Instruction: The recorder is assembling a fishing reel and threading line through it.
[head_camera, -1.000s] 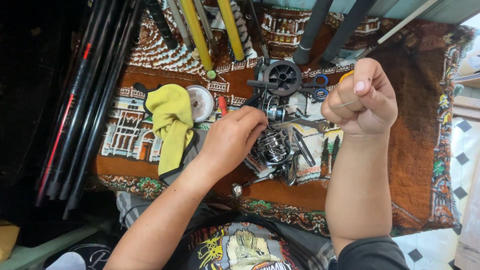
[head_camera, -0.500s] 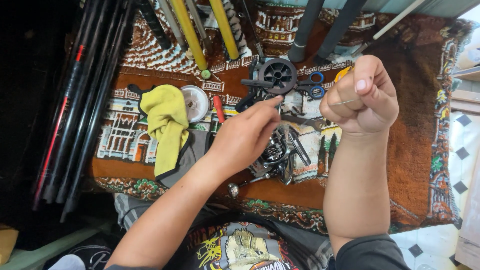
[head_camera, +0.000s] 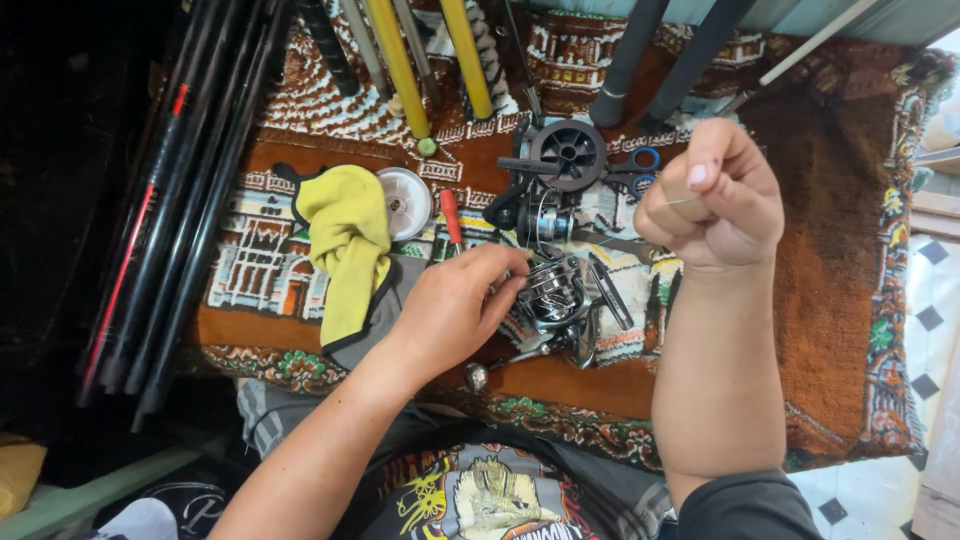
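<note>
On the patterned rug (head_camera: 820, 330), left hand (head_camera: 455, 310) grips a fishing reel (head_camera: 555, 295); right hand (head_camera: 715, 200) pinches line.

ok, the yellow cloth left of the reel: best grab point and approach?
Pinch the yellow cloth at its upper bunched part, coming from above. It lies crumpled on the rug with raised folds there, while its lower end runs under the left hand. The white round spool sits close on its right, so approaching from the left looks safer.

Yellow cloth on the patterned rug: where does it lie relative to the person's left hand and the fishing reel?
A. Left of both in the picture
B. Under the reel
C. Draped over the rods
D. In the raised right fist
A: the yellow cloth lies left of the left hand and the fishing reel.
</note>
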